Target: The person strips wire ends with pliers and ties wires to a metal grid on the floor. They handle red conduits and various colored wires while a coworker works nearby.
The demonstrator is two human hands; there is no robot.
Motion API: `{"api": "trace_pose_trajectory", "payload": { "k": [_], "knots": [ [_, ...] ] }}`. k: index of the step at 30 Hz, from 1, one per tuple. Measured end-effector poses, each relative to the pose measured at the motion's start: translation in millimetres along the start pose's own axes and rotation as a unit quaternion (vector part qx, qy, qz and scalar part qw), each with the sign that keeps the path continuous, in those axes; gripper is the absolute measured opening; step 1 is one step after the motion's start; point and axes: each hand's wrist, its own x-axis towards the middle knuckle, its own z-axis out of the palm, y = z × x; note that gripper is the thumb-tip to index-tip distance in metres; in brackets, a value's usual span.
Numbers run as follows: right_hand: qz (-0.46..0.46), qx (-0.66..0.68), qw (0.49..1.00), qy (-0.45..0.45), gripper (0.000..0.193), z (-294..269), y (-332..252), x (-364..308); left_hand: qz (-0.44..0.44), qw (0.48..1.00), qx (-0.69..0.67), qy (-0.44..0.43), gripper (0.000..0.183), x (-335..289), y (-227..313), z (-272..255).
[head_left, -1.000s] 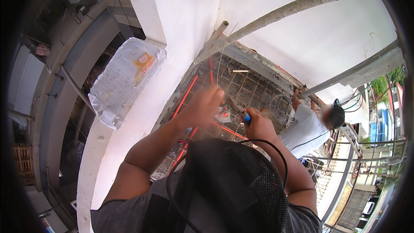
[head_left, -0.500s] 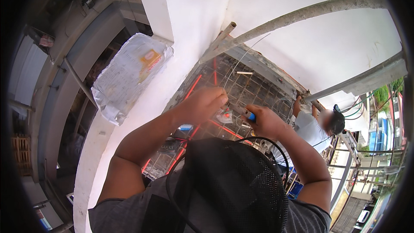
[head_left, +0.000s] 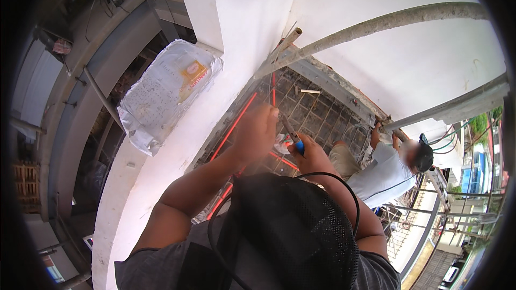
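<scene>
Mid-frame, the blurred left hand (head_left: 262, 130) pinches a long thin grey wire (head_left: 271, 78), its upper end loose; the right hand (head_left: 313, 157) grips blue-handled metal pliers (head_left: 291, 130). The dark steel-bar grid (head_left: 318, 113) beyond looks laid; the wire work seems unfinished.

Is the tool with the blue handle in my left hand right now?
No, your right hand grips the tool by its blue handle.
</scene>
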Motion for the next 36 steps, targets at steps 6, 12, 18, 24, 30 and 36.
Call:
{"api": "trace_pose_trajectory", "payload": {
  "k": [6,12,18,24,30,36],
  "knots": [
    [0.032,0.034,0.997,-0.059,0.056,-6,1,-2,0.002,1.000,0.006,-0.004,0.019,-1,-2,4],
    [-0.006,0.020,0.999,-0.038,0.061,-8,3,-8,0.003,1.000,0.007,0.001,0.016,1,-3,6],
    [0.002,0.007,0.999,-0.044,0.069,-8,2,-7,0.037,0.999,0.013,0.024,0.019,2,-8,11],
    [0.022,-0.008,0.997,-0.070,0.074,-11,1,-4,0.034,0.999,0.029,0.015,0.013,1,-14,11],
    [0.037,0.009,0.991,-0.132,0.077,-20,3,1,0.075,0.997,0.018,0.017,0.017,4,-17,5],
    [-0.018,-0.077,0.994,-0.070,0.077,-24,-1,2,0.046,0.998,0.036,-0.006,0.018,1,-16,-2]
  ]
}}
